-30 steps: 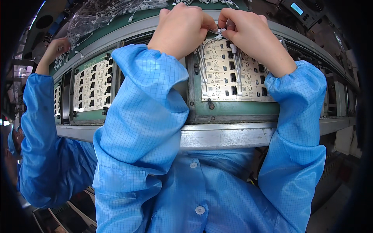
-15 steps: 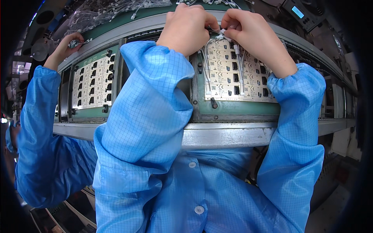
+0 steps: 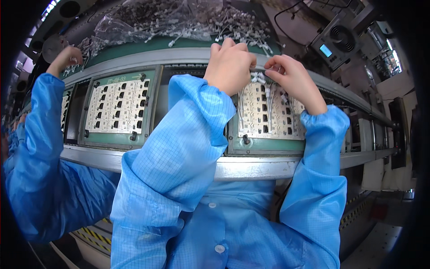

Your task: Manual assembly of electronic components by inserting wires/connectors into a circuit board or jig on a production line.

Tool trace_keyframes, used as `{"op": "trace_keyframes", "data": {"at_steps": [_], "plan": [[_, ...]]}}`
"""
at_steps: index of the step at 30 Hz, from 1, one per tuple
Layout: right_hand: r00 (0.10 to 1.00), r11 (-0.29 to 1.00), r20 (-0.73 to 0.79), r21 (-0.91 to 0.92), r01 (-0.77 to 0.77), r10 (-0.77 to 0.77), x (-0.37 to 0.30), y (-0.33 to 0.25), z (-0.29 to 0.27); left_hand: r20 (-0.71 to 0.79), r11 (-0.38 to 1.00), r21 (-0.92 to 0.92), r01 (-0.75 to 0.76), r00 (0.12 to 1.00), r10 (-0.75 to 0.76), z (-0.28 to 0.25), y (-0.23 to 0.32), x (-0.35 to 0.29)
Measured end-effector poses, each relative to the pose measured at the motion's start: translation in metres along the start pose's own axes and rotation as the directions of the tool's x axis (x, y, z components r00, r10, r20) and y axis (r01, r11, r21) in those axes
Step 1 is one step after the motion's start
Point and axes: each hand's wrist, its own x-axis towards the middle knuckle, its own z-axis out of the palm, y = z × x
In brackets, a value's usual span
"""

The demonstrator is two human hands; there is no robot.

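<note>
My left hand [image 3: 232, 66] hovers over the far edge of the right-hand fixture, fingers curled downward; what its fingertips hold, if anything, is hidden. My right hand [image 3: 295, 81] is to its right, bent thumb and forefinger slightly apart with nothing visible between them. White plug connectors [image 3: 258, 78] lie bunched between and just below the hands. From them thin white cables [image 3: 269, 105] run down over a panel of pale circuit boards [image 3: 254, 117] with black parts. The panel sits in a green fixture [image 3: 273, 145].
A second green fixture [image 3: 112, 136] with a similar panel stands to the left. Behind the rail [image 3: 179, 59] lies a heap of white-ended cables [image 3: 215, 26] with clear plastic bags. A co-worker's hand [image 3: 66, 59] reaches in at far left. A device with a lit screen [image 3: 325, 50] stands back right.
My hands have drawn apart from the connectors they were pinching together. The whole view has shifted, so the fixtures appear lower and more of the cable heap shows. The co-worker's hand is now at the heap.
</note>
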Motion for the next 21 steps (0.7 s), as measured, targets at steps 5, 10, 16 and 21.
{"op": "trace_keyframes", "data": {"at_steps": [5,10,16,21], "plan": [[0.879,0.860,0.024,-0.194,0.472,-0.477,-0.034,-0.053,-0.012,-0.321,0.984,-0.145,0.104,0.936,-0.146,-0.026,-0.002,0.007],[0.671,0.659,0.289,-0.154,0.736,-0.682,-0.075,-0.080,0.020,-0.480,0.963,-0.247,0.104,0.850,-0.215,-0.045,-0.005,0.014],[0.583,0.560,0.371,-0.180,0.809,-0.723,-0.078,-0.068,0.029,-0.432,0.973,-0.205,0.107,0.882,-0.189,-0.044,-0.006,0.010],[0.537,0.499,0.423,-0.207,0.842,-0.730,-0.082,-0.045,0.012,-0.423,0.993,-0.113,0.037,0.902,-0.082,-0.045,-0.025,0.001]]}}
